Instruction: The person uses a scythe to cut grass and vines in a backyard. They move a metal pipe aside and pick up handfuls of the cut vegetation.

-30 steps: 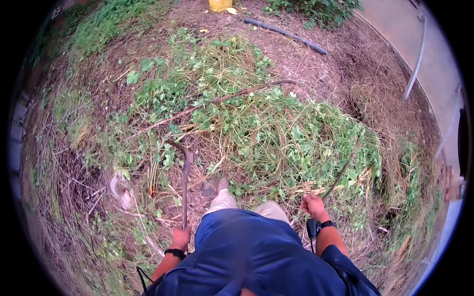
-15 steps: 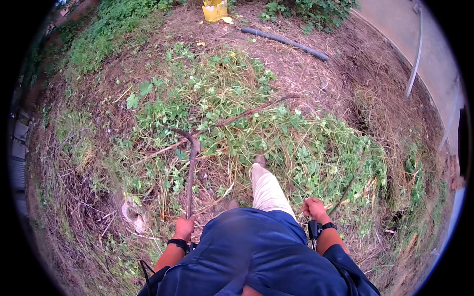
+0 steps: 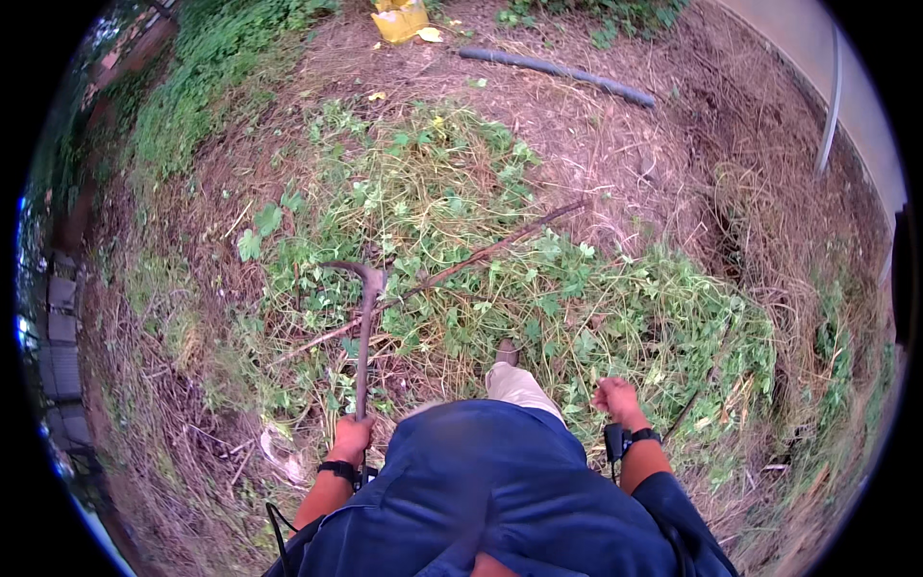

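My left hand [image 3: 351,438] grips the lower end of a long rusty tool [image 3: 362,337] with a curved, hooked head that points forward over a heap of cut green weeds [image 3: 538,288]. My right hand [image 3: 615,401] is closed into a fist beside my hip, above the weeds; nothing shows in it. One foot in a brown shoe [image 3: 506,352] steps into the greenery ahead of me. A long thin brown stick [image 3: 461,269] lies slantwise across the heap, just beyond the tool's head.
A dark pipe [image 3: 558,67] lies on dry straw at the back, near a yellow container [image 3: 402,19]. A pale curved rod [image 3: 829,106] stands by a paved strip at right. Thick grass grows at upper left. Dry brown stalks ring the heap.
I have walked forward over the weeds; the yellow container and pipe have come closer. The tool's head has swung further ahead. My leg has stepped forward and pulled partly back.
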The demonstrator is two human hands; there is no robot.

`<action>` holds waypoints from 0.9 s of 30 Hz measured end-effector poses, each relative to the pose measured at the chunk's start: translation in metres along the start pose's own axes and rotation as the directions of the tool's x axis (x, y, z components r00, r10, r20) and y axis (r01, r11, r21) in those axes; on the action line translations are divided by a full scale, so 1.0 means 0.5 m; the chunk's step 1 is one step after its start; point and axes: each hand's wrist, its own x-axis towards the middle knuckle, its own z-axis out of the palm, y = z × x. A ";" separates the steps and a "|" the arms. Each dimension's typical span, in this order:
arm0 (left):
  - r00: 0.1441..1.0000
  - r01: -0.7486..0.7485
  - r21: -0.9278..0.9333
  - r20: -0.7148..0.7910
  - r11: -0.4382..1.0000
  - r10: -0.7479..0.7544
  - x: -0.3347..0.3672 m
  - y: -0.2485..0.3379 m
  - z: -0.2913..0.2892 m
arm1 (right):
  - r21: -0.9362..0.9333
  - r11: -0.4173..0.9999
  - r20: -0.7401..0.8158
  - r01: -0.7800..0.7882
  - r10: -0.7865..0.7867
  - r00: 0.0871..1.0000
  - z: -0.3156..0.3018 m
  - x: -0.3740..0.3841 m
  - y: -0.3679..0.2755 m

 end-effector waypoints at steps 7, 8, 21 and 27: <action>0.986 -0.091 -0.075 -0.147 0.993 0.079 0.044 0.260 0.050 | 0.134 0.990 -0.083 0.050 -0.039 0.996 -0.087 0.088 -0.105; 0.986 -0.110 -0.058 -0.133 0.992 0.102 0.057 0.280 0.047 | 0.170 0.983 -0.078 0.064 -0.051 0.996 -0.090 0.092 -0.117; 0.983 -0.162 0.064 0.098 0.985 0.155 0.227 0.565 0.176 | 0.397 0.918 -0.173 0.020 0.054 0.983 -0.039 0.152 -0.134; 0.956 -0.185 0.119 0.250 0.975 0.151 0.410 0.754 0.291 | 0.506 0.863 -0.289 -0.009 0.180 0.940 -0.035 0.215 -0.160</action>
